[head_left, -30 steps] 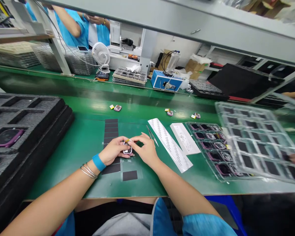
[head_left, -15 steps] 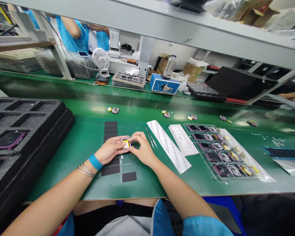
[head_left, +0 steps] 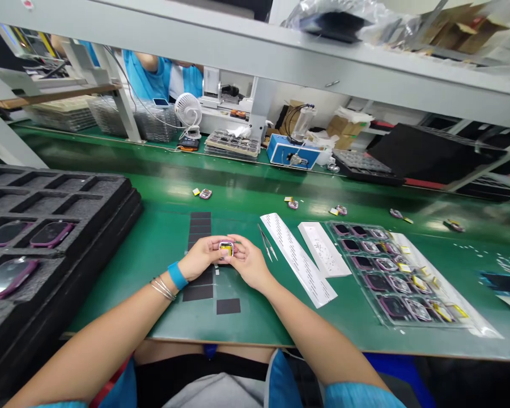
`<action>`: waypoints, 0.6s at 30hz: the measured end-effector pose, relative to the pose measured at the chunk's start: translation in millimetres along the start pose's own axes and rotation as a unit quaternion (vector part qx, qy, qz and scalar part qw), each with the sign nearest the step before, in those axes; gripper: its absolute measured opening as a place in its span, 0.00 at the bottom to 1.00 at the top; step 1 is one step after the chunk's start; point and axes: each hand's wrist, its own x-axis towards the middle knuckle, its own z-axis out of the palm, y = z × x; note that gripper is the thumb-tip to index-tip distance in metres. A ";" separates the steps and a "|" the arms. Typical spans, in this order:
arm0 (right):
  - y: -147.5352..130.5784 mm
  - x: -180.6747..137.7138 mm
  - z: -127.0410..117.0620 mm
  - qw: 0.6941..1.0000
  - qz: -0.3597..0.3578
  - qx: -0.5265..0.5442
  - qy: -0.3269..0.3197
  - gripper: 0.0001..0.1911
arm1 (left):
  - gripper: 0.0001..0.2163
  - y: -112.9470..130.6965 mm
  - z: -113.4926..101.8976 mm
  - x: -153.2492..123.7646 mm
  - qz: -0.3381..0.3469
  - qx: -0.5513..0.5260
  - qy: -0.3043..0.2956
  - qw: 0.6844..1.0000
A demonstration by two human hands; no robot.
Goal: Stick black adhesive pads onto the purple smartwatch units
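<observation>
Head view: both hands meet just left of the tweezers (head_left: 266, 242), low over the green table (head_left: 153, 249). The left hand (head_left: 204, 256) and right hand (head_left: 249, 262) pinch a small watch case (head_left: 226, 247) between them, fingers close around it. 1 s ago its middle looked dark, with a yellow sliver at the edge. Now yellow fills it, so that piece seems seated. Right of the tweezers lie 2 white strips (head_left: 297, 258), and farther right a clear tray (head_left: 444, 292). The strips' print is too small to read, and no brand shows.
</observation>
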 end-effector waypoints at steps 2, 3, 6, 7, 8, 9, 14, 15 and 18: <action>2.0 3.9 -3.0 1.000 0.008 0.001 -0.010 0.29 | 0.22 1.9 1.4 1.3 -0.008 -0.011 0.013 1.000; 2.4 5.8 -5.5 1.000 0.010 0.001 -0.019 0.31 | 0.22 4.1 2.9 0.5 -0.008 -0.020 0.025 0.999; 1.6 9.6 -14.3 0.999 -0.014 0.014 -0.030 0.37 | 0.21 15.1 8.0 -11.5 0.018 -0.081 0.073 0.994; 1.0 10.4 -16.9 0.999 -0.025 0.022 -0.024 0.37 | 0.20 19.3 9.1 -19.1 0.032 -0.103 0.081 0.991; 0.4 11.1 -18.9 0.999 -0.033 0.030 -0.014 0.35 | 0.20 23.1 9.5 -28.5 0.048 -0.114 0.084 0.989; -0.1 11.6 -20.2 0.999 -0.035 0.035 -0.004 0.33 | 0.21 26.3 9.3 -39.2 0.067 -0.103 0.088 0.989; -1.5 10.6 -17.9 0.999 -0.012 0.022 0.026 0.27 | 0.23 30.0 3.1 -97.9 0.254 0.287 0.263 0.885; -1.3 9.9 -17.1 0.999 -0.010 0.014 0.030 0.27 | 0.23 29.4 2.4 -108.5 0.281 0.361 0.305 0.835; 0.6 9.0 -17.3 0.999 -0.006 -0.027 0.039 0.29 | 0.19 29.3 3.9 -137.4 0.328 0.484 0.366 0.724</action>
